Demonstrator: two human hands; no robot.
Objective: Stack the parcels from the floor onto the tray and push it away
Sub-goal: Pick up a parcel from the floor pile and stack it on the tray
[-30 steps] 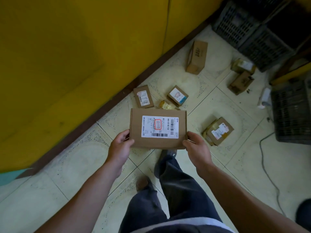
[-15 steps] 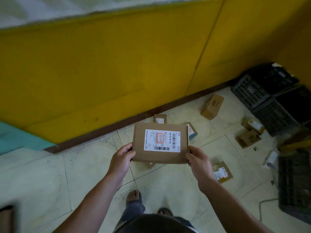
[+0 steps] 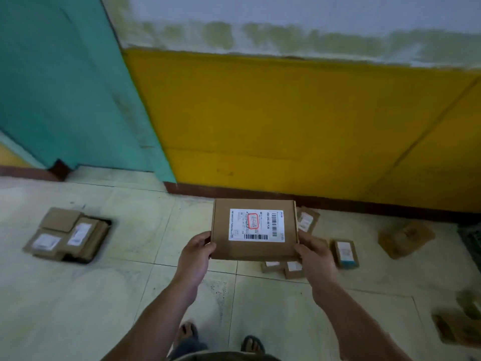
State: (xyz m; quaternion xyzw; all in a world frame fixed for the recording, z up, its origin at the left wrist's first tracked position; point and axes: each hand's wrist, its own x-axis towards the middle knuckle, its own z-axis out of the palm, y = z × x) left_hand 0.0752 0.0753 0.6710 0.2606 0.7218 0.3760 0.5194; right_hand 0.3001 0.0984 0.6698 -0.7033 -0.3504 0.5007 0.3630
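Observation:
I hold a flat brown cardboard parcel (image 3: 223, 246) with a white shipping label in front of me, above the tiled floor. My left hand (image 3: 196, 254) grips its left edge and my right hand (image 3: 313, 256) grips its right edge. On the floor at the left lies a dark tray (image 3: 102, 239) bearing several flat parcels (image 3: 66, 235). More parcels lie on the floor at the right: a small one with a blue end (image 3: 345, 254), a tilted box (image 3: 404, 239), and one (image 3: 307, 221) leaning by the wall behind the held parcel.
A yellow wall (image 3: 286, 126) with a brown skirting runs along the back, and a teal panel (image 3: 65, 87) stands at the left. A dark crate edge (image 3: 471, 238) shows at the far right. Two small boxes (image 3: 283, 268) lie under the held parcel. My feet (image 3: 250, 343) are at the bottom.
The view has swung left and up while both hands keep hold of the parcel. The tray with parcels has come into sight at the left; the crates have slid out to the right.

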